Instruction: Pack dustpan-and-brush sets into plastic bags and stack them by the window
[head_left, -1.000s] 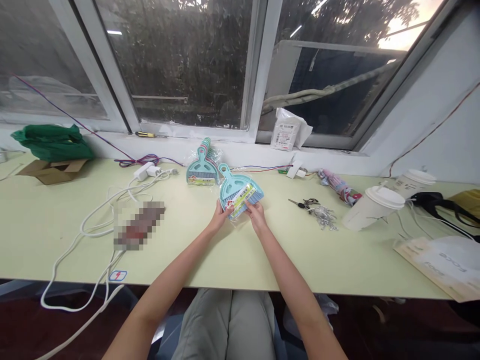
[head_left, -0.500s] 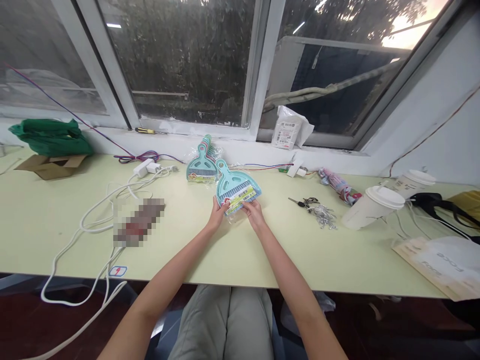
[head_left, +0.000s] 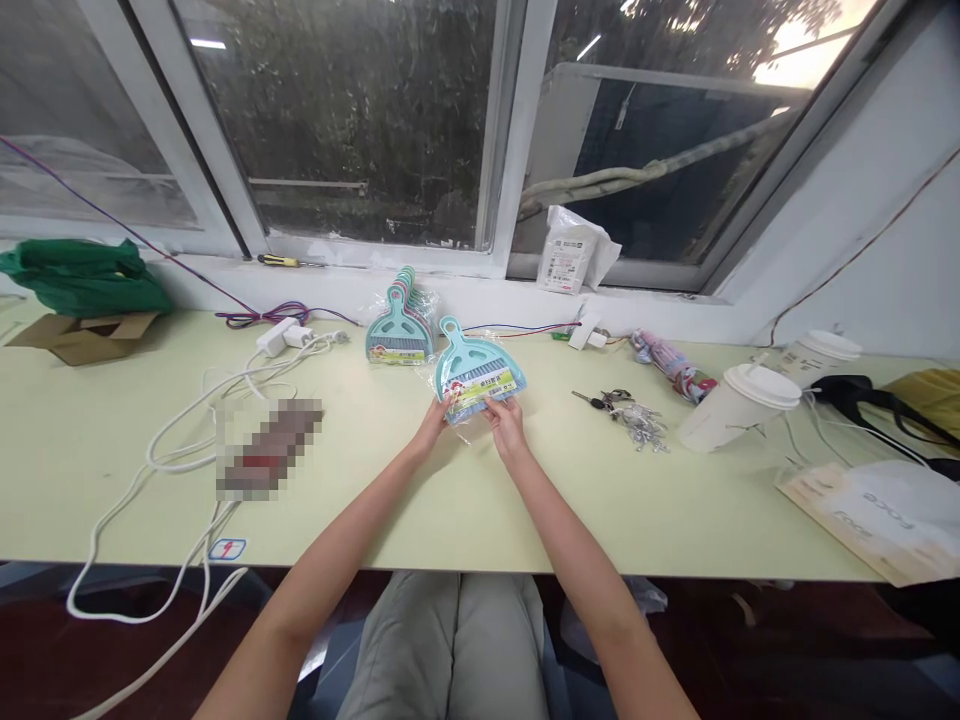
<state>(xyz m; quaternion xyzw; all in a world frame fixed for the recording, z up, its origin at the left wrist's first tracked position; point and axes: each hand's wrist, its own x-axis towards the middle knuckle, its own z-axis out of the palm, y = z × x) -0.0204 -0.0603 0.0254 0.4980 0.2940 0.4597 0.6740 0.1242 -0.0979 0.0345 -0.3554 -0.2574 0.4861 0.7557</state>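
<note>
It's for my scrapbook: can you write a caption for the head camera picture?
Left hand and right hand hold a wrapped dustpan near more dustpans by the window.

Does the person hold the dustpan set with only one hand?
No, the left hand and right hand both hold the dustpan set by its lower edge.

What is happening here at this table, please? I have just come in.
A person seated at the table holds a plastic-wrapped dustpan set with the left hand and the right hand, both at its lower part. Its handle points away from the person, and its label faces up toward them. Behind it and to the left, similar wrapped sets stand in a row. Keys lie farther right.
</note>
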